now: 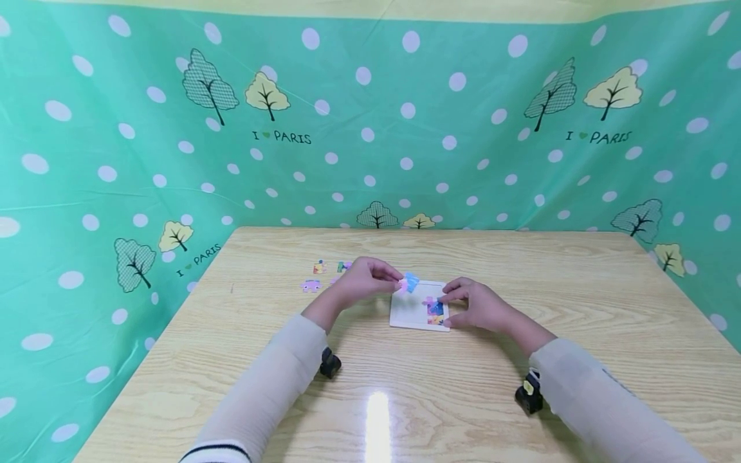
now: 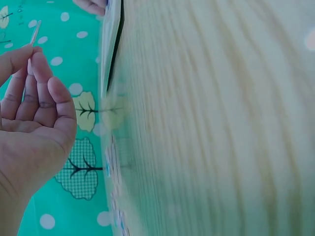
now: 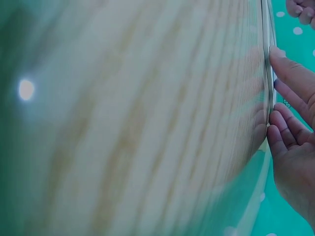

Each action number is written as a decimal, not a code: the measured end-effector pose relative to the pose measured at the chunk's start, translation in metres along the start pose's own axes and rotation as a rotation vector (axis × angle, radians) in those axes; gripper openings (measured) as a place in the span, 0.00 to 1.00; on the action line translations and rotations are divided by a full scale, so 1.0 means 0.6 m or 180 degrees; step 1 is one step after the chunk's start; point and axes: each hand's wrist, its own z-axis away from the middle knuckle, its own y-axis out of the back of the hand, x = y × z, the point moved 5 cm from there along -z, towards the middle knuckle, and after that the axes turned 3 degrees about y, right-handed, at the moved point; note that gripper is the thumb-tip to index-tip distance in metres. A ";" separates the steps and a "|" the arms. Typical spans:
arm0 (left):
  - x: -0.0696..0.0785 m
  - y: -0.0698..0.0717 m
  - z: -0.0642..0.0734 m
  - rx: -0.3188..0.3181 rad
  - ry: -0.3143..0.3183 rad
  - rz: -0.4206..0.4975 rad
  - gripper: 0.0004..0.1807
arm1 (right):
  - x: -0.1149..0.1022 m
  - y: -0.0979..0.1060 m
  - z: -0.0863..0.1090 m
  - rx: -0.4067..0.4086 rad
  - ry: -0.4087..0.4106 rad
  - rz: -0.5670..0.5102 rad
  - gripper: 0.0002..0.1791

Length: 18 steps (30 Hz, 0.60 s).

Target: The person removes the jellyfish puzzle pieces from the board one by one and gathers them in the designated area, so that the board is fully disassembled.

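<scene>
My L hand has a pink-and-blue puzzle piece pinched btwn thumb and fingertips, held up over the far-left part of the white tray; it's almost edge-on in the L wrist view, so can't tell its long axis. Key relation: the joined pieces lie nearer me and to the right of it, approx. along the tray's R side, long axis running near-to-far, w/ bare white tray showing btwn. R hand is closest to them: thumb and fingers well parted, resting at the tray's R edge, not closed round anything I can see. Its fingertips sit right by the joined pieces, so that side's the tight one, IMO. More loose pieces lie on the table left of the tray, some partly hidden by my L hand. Dotted cloth hangs behind, well apart from the tray.
</scene>
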 end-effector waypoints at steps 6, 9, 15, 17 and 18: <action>-0.007 0.018 0.014 0.0074 0.0036 0.0218 0.10 | 0.000 0.000 0.000 -0.0009 0.0007 -0.0019 0.24; -0.011 0.027 0.021 0.0124 0.0065 0.0254 0.10 | 0.000 0.000 0.000 -0.0012 0.0009 -0.0014 0.24; -0.017 0.043 0.035 0.0178 0.0098 0.0273 0.11 | 0.002 0.000 0.000 -0.0003 0.0010 -0.0044 0.24; -0.018 0.048 0.040 0.0199 0.0103 0.0291 0.11 | 0.002 0.000 0.000 0.0001 0.0011 -0.0060 0.24; -0.019 0.051 0.042 0.0211 0.0096 0.0295 0.11 | 0.002 0.000 0.000 -0.0001 0.0011 -0.0069 0.24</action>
